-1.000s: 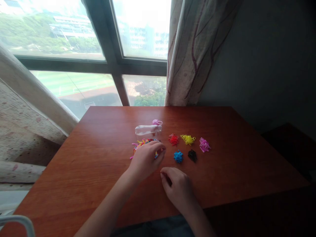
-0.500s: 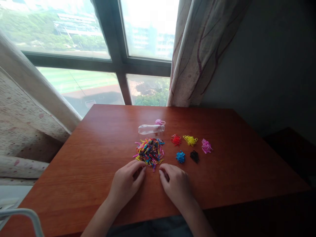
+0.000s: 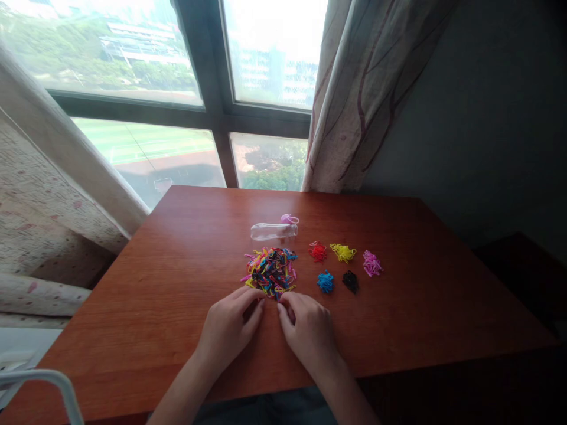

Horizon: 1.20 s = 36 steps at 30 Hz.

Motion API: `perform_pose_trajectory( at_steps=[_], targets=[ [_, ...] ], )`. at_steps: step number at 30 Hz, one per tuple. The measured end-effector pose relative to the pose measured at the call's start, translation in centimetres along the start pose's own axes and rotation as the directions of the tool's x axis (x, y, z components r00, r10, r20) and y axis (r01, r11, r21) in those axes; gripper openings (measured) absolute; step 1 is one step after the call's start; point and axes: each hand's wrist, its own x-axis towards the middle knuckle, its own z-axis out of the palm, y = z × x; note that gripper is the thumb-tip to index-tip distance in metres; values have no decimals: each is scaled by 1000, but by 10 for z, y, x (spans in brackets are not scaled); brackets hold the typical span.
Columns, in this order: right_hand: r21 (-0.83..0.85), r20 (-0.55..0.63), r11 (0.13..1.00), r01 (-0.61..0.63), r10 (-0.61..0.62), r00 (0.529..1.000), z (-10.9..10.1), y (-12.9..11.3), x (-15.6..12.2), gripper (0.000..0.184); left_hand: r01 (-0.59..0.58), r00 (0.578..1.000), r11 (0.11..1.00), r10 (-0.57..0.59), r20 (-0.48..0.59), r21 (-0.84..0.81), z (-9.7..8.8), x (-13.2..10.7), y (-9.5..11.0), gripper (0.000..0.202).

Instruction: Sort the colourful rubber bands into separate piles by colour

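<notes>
A mixed heap of small coloured rubber bands (image 3: 270,271) lies in the middle of the brown wooden table (image 3: 155,277). My left hand (image 3: 230,327) and my right hand (image 3: 305,330) rest side by side just in front of the heap, fingers curled, fingertips close together at its near edge. What the fingertips pinch, if anything, is too small to make out. To the right lie sorted little piles: red (image 3: 317,251), yellow (image 3: 342,252), pink (image 3: 372,263), blue (image 3: 325,281) and black (image 3: 350,281).
A clear plastic bottle (image 3: 272,231) lies on its side behind the heap, a pink cap (image 3: 289,219) beside it. Window and curtains (image 3: 354,94) stand behind the table. A white chair rail (image 3: 44,383) shows at bottom left.
My left hand drew back off the mixed heap toward me, uncovering it. Both hands have come together at the heap's near edge. The camera shifted slightly.
</notes>
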Motion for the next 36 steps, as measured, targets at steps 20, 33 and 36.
perform_pose_trajectory(
  at_steps=[20,33,36],
  targets=[
    [450,9,893,-33,32,999,-23,11,-10,19,6,1000,1000,-6,8,-18,-1,0,0,16],
    [61,-430,945,-322,316,846,-99,149,1,36,-5,1000,1000,5,0,26,-1,0,1,16],
    [20,-438,931,-365,337,833,-100,167,7,36,-4,1000,999,4,2,36,-1,0,0,17]
  ],
)
